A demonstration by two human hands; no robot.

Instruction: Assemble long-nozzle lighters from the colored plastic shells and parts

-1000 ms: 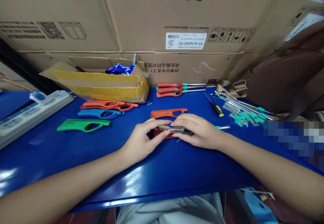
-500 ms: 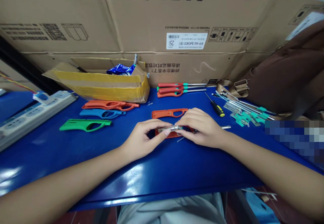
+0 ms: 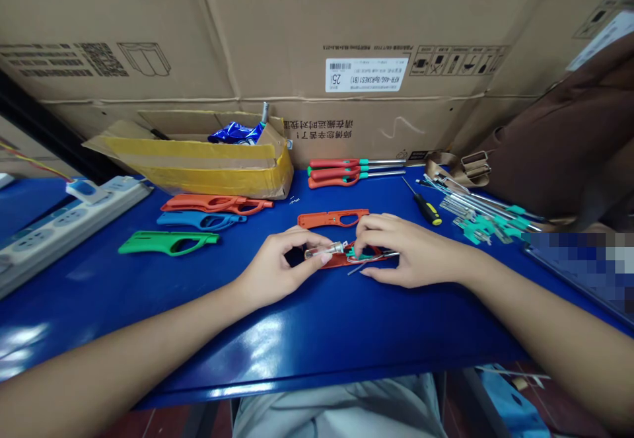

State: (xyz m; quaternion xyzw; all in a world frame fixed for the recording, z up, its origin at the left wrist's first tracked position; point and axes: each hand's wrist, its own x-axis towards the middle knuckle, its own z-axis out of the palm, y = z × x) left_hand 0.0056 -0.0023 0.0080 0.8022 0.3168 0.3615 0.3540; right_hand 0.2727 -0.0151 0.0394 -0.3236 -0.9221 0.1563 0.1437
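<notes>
While pinched, left hand (image 3: 271,265) on tube (image 3: 321,251)

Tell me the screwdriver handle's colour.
The screwdriver handle is black and yellow, seen in the head view.

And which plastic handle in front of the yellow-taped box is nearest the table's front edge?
The green handle; the blue handle and orange handles lie farther back, closer to the box.

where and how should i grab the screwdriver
Best by the thick handle of the screwdriver, probably from above and the near side: it lies flat, handle toward the viewer, thin shaft pointing away, green and clear parts off to its right.
</notes>
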